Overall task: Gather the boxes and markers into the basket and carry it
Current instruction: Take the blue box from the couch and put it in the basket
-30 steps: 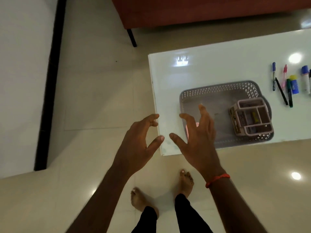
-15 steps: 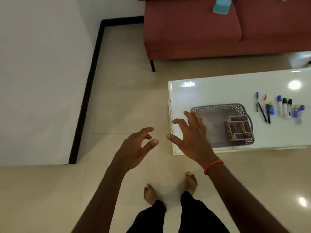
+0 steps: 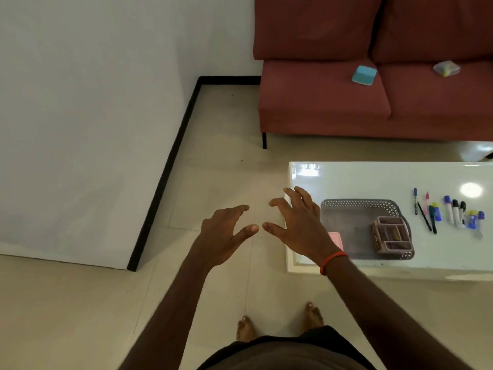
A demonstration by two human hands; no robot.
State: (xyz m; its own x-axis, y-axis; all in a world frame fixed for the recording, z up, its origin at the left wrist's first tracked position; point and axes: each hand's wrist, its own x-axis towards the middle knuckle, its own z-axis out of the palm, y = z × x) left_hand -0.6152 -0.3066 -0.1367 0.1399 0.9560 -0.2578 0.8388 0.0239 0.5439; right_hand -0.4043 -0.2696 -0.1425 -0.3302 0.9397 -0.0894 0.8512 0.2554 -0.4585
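Grips both wide, holding nothing: left grip (image 3: 221,233) over the floor, right grip (image 3: 298,225) over the left edge of the tabletop (image 3: 360,180), fingers spread. Grey basket (image 3: 357,202) sits on the tabletop just beyond the right grip, a compartment box (image 3: 392,235) in its right end, a pink box (image 3: 336,238) at its near-left corner part hidden by the wrist. Loose markers (image 3: 453,213) lie on the tabletop right of the basket; blue box (image 3: 364,75) on the sofa (image 3: 320,102).

White glossy bench (image 3: 373,177) on tiled floor (image 3: 226,156). Directly on top: grey perforated basket (image 3: 357,202) toward left end, near front edge; loose row of markers (image 3: 455,209) and thin pens (image 3: 424,216) just right of basket, not touching it.
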